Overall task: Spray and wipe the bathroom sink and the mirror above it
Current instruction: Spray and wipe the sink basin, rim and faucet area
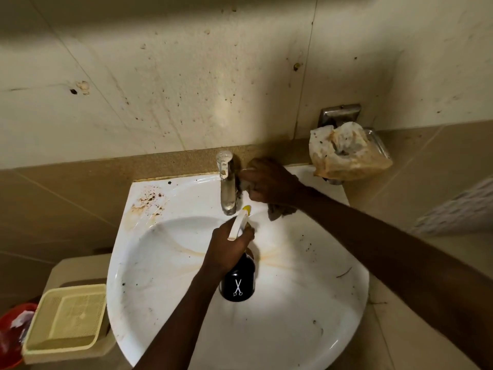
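text: none readable | sign: white crossed-scissors emblem (pixel 238 287) | on: black spray bottle (pixel 237 283), lower front of its body | brands, numbers: none legible | other surfaces: no lettering to be made out

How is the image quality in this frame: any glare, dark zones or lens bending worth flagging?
Head view: a bright glare patch washes out the sink basin below the spray bottle; the top edge and left corners fall dim; the wide lens bows the wall tile lines; the faucet and both hands stay reasonably sharp.

Two bare, sleeveless forearms
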